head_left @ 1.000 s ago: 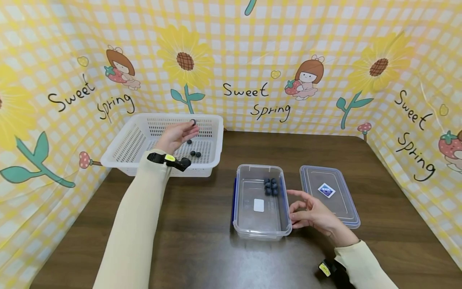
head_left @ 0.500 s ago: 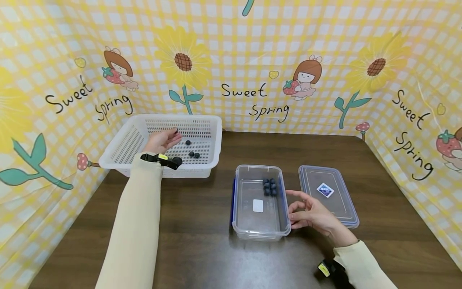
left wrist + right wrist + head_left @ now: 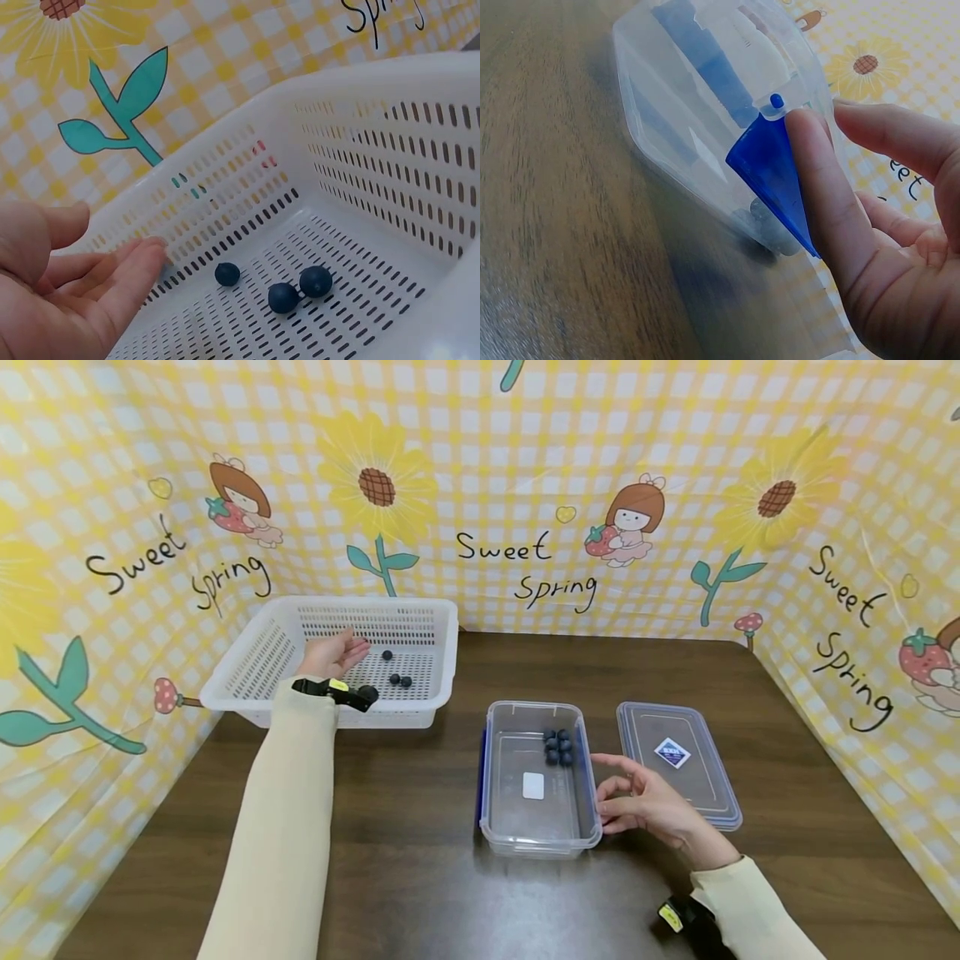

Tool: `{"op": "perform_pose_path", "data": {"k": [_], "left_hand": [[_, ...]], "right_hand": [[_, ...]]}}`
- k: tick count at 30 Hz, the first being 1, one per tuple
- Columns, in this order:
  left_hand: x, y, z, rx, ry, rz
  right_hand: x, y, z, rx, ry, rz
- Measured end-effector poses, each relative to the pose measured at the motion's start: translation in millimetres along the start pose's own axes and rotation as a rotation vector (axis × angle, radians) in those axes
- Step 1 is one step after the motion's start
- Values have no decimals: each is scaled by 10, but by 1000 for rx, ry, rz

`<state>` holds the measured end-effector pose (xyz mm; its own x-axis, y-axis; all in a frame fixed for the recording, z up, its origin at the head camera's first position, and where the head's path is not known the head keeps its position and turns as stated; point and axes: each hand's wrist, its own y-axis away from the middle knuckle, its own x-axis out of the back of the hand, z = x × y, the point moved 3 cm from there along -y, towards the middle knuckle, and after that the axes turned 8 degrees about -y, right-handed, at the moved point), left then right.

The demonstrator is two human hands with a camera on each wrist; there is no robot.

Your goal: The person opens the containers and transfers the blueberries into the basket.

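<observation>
My left hand (image 3: 333, 653) is inside the white perforated basket (image 3: 442, 693), palm turned up and fingers relaxed. In the left wrist view its thumb stands apart from the fingers, and a small bluish patch shows behind the fingertips, mostly hidden. Three dark blueberries (image 3: 227, 274) lie on the basket floor beside the hand. My right hand (image 3: 652, 806) rests at the right side of a clear plastic food container (image 3: 510, 818). One of its digits lies along the blue latch (image 3: 769, 172), fingertips against the wall. Several blueberries (image 3: 558, 747) sit grouped inside the container's far right part.
A clear lid (image 3: 697, 785) with a blue-and-white label lies flat on the dark wooden table (image 3: 405, 860), right of the container. Behind the table hangs a yellow checked cloth (image 3: 480, 468) with sunflowers. The basket stands at the back left, against the cloth.
My left hand has moved left and lower in the basket. The blueberry seen at its fingertips earlier no longer shows between thumb and fingers. The right hand and container have stayed put.
</observation>
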<state>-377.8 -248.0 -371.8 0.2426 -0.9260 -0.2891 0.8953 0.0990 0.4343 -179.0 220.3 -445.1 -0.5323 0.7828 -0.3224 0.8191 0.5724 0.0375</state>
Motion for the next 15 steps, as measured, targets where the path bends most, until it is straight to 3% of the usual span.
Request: {"op": "perform_pose_path", "data": {"k": [9,15], "left_hand": [[9,-40,-2,15,19,-10],[-84,38,-1,9,-56,-40]], "right_hand": [[-4,-1,-5,-8,-13,1],[-4,0,-3,-12,-12,4]]}}
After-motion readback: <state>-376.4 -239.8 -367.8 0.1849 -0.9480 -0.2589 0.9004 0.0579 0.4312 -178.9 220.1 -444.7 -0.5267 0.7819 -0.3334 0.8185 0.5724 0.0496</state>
